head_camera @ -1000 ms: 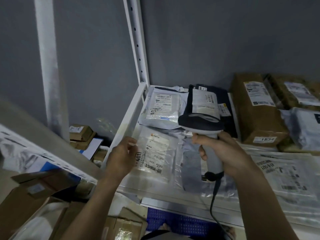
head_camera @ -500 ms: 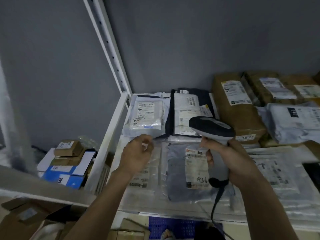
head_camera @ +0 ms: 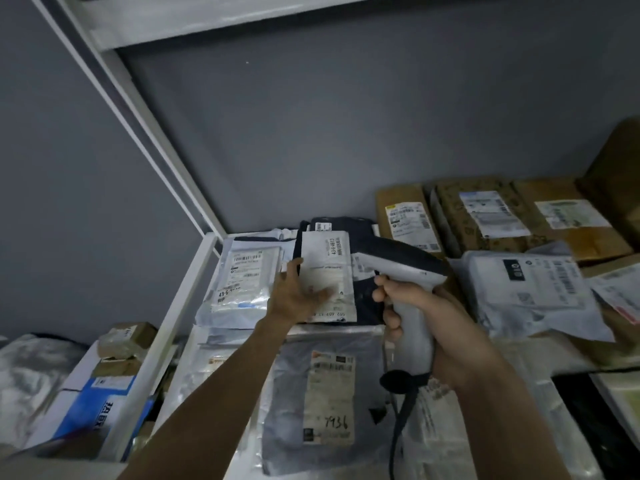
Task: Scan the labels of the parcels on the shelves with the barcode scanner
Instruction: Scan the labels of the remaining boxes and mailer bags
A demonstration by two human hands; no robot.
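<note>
A white metal shelf (head_camera: 194, 268) stood against a dark grey wall (head_camera: 311, 126), its slanted upright crossing the upper left of the frame and another board running along the top. The shelf was crowded with parcels: clear and grey plastic mailers in the centre and lower part, brown cardboard boxes (head_camera: 408, 220) along the back at the right. Lower left, beyond the shelf edge, sat a blue-and-white carton (head_camera: 100, 403) with small brown boxes on it.

The barcode scanner (head_camera: 398, 268) was in the centre right of the frame, above the mailers. Its long grey handle ran up from the lower right, cable trailing from its base toward the bottom edge, and its dark head pointed toward the upper left at the white label of a black parcel (head_camera: 329, 271). The right hand (head_camera: 422, 317) gripped the handle, fingers wrapped round it. The left hand (head_camera: 298, 292) lay on that label with fingers extended and flat.
</note>
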